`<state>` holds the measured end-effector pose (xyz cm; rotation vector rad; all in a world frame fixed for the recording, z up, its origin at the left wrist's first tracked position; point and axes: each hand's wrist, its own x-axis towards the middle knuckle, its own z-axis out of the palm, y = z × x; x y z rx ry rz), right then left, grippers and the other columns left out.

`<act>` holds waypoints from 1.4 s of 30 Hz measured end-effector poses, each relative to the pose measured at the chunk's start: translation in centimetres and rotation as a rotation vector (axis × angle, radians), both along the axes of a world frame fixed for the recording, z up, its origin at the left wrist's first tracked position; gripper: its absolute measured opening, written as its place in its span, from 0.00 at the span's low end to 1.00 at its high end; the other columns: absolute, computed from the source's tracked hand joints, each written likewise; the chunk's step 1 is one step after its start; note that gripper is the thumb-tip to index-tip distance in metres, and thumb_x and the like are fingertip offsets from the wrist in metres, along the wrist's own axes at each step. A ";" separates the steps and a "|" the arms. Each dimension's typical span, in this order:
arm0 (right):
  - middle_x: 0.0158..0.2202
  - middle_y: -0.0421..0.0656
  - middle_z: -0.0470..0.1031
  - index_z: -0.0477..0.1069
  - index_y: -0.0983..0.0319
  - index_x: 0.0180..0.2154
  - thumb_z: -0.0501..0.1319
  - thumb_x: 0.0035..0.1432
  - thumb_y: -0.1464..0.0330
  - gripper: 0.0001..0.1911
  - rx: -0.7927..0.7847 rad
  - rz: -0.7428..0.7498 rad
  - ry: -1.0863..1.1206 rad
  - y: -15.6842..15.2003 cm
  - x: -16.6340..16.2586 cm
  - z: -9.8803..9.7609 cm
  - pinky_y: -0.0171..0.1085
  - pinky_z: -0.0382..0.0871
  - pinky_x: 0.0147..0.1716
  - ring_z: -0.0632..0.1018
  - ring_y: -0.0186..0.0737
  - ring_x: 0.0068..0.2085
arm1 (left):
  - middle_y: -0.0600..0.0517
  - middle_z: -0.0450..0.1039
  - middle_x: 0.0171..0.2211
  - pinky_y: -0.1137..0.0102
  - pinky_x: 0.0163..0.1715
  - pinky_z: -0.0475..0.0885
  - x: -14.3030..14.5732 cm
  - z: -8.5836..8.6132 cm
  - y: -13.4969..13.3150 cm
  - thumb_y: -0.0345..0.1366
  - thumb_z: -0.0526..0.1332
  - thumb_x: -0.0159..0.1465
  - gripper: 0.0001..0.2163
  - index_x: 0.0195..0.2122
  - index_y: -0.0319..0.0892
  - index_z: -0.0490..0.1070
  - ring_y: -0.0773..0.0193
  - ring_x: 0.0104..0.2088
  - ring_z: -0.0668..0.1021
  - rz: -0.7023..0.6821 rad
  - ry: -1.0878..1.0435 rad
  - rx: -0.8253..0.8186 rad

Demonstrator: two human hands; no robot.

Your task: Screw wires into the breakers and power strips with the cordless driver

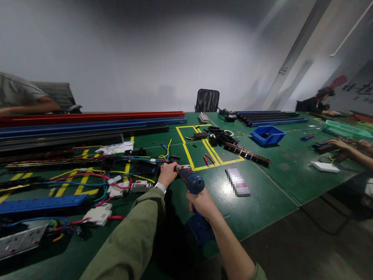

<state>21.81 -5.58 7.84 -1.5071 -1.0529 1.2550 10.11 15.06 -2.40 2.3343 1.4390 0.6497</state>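
My right hand [202,204] is wrapped round the grip of a blue cordless screwdriver [193,183], whose tip points left at a small white and red part [183,167]. My left hand [167,173] is closed on that part and holds it against the green table [265,203]. Wired white switch modules [120,188] with red, blue and yellow leads lie just left of my left hand. The screwdriver's battery base [200,231] hangs below my right wrist.
Long red, blue and black rails [79,126] lie along the far left. A blue bin [268,134], black parts [219,136] in a yellow-taped square and a blurred flat object [237,181] sit to the right. Other people work at the left and right edges.
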 end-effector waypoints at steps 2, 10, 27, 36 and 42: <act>0.16 0.30 0.61 0.63 0.60 0.34 0.58 0.44 0.69 0.11 0.007 0.002 0.006 0.0 0.0 -0.1 0.32 0.57 0.15 0.69 0.35 0.15 | 0.48 0.79 0.37 0.62 0.49 0.60 0.0 0.0 0.0 0.40 0.62 0.62 0.11 0.43 0.49 0.79 0.52 0.42 0.72 -0.002 0.002 0.001; 0.17 0.30 0.61 0.62 0.60 0.36 0.58 0.46 0.67 0.13 0.027 0.009 0.009 0.1 0.1 -0.5 0.32 0.59 0.15 0.70 0.36 0.15 | 0.48 0.78 0.36 0.62 0.48 0.60 0.0 -0.3 0.2 0.41 0.61 0.62 0.11 0.44 0.50 0.79 0.52 0.42 0.72 0.001 0.015 0.021; 0.17 0.30 0.61 0.63 0.60 0.36 0.58 0.45 0.69 0.12 0.036 0.015 -0.003 0.1 0.2 -0.3 0.32 0.59 0.15 0.70 0.36 0.15 | 0.49 0.78 0.35 0.63 0.47 0.61 0.0 -0.5 0.2 0.42 0.62 0.62 0.10 0.44 0.51 0.78 0.53 0.42 0.72 0.004 0.001 0.036; 0.17 0.30 0.61 0.62 0.60 0.35 0.58 0.45 0.68 0.12 0.033 0.025 0.001 0.0 0.1 -0.2 0.32 0.58 0.15 0.69 0.36 0.15 | 0.48 0.78 0.35 0.62 0.48 0.61 0.1 -0.3 0.1 0.42 0.61 0.63 0.11 0.43 0.51 0.78 0.53 0.42 0.72 0.006 0.008 0.013; 0.17 0.30 0.61 0.62 0.60 0.36 0.58 0.44 0.68 0.13 0.018 0.021 -0.009 -0.1 0.1 0.3 0.32 0.58 0.16 0.69 0.35 0.15 | 0.48 0.77 0.34 0.62 0.49 0.61 0.1 -0.2 0.0 0.42 0.61 0.62 0.11 0.44 0.50 0.78 0.53 0.42 0.71 0.016 0.008 0.007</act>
